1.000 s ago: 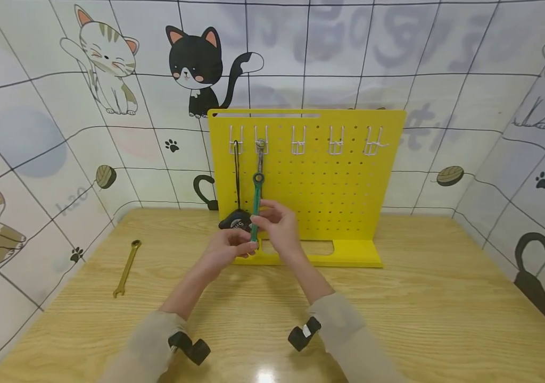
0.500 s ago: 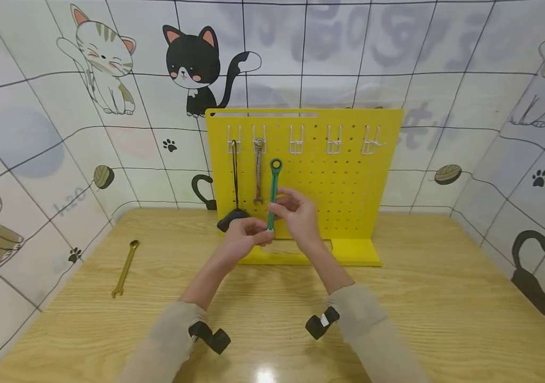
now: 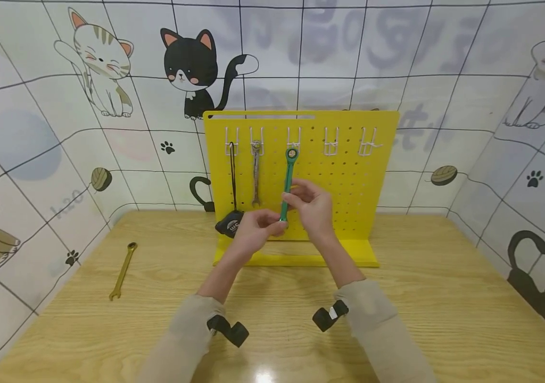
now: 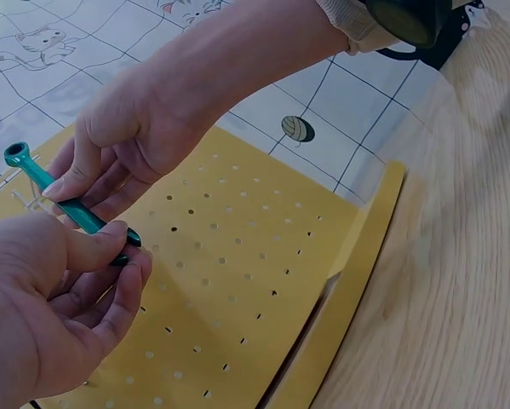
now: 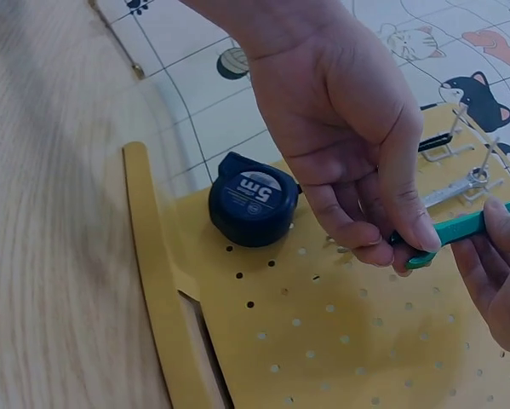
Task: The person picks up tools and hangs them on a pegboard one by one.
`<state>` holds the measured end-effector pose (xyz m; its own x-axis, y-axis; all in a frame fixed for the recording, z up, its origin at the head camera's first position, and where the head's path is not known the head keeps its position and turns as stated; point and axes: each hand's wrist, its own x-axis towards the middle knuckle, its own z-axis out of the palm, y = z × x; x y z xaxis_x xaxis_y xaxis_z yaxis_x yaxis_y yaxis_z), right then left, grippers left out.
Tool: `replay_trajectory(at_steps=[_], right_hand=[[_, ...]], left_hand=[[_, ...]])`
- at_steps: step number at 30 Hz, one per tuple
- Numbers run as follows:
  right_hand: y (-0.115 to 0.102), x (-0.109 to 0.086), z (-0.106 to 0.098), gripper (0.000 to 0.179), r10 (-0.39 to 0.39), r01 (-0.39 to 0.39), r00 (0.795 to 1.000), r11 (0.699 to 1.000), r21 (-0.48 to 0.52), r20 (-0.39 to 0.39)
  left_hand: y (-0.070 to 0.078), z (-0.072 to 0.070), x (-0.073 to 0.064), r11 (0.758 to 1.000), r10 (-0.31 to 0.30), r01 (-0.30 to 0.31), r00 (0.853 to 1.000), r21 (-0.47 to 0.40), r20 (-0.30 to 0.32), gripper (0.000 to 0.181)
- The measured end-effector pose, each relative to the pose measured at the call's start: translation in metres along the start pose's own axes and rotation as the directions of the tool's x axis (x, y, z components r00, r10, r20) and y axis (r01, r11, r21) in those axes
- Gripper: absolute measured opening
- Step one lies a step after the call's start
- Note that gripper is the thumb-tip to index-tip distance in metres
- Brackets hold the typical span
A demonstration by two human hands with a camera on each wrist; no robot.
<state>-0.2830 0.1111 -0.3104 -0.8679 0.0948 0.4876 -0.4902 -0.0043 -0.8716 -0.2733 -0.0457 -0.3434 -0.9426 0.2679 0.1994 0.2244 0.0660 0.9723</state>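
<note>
A green combination wrench (image 3: 288, 183) stands nearly upright before the yellow pegboard (image 3: 344, 197), ring end up. That ring overlaps the bottom of the middle hook (image 3: 294, 139); whether they touch I cannot tell. My left hand (image 3: 255, 229) pinches the wrench's lower, open end between thumb and fingers. Higher up, my right hand (image 3: 313, 207) pinches the shaft. In the left wrist view the green wrench (image 4: 76, 209) slants between both hands. A silver wrench (image 3: 255, 175) hangs on the second hook, and a black tape measure (image 3: 229, 223) hangs by its cord at the far left hook.
A gold-coloured wrench (image 3: 123, 271) lies on the wooden table (image 3: 272, 319) at the left. Two more white hooks, a fourth hook (image 3: 331, 142) and a fifth hook (image 3: 368, 142), are on the pegboard's right side. A tiled cat-print backdrop (image 3: 272, 53) surrounds the table.
Both hands have moved right and up with the green wrench, from in front of the silver wrench to the middle hook. The silver wrench is uncovered, and the tape measure shows more fully.
</note>
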Motion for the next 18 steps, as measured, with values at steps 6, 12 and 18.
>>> replay_trajectory(at_steps=[6,12,18], right_hand=[[-0.004,0.006,-0.008,0.028,-0.009,0.008,1.0,1.0,-0.015,-0.017],[-0.004,0.01,-0.012,0.026,-0.022,0.021,0.999,0.999,-0.04,-0.026],[-0.005,0.015,-0.015,0.027,0.003,-0.005,1.0,0.998,-0.058,-0.023]], left_hand=[[0.001,0.009,0.007,1.0,0.015,-0.016,1.0,-0.021,-0.004,0.016],[0.002,0.015,0.013,0.998,0.013,-0.015,1.0,-0.055,-0.02,0.018],[0.002,0.019,0.016,0.997,0.007,-0.01,0.999,-0.075,-0.042,0.015]])
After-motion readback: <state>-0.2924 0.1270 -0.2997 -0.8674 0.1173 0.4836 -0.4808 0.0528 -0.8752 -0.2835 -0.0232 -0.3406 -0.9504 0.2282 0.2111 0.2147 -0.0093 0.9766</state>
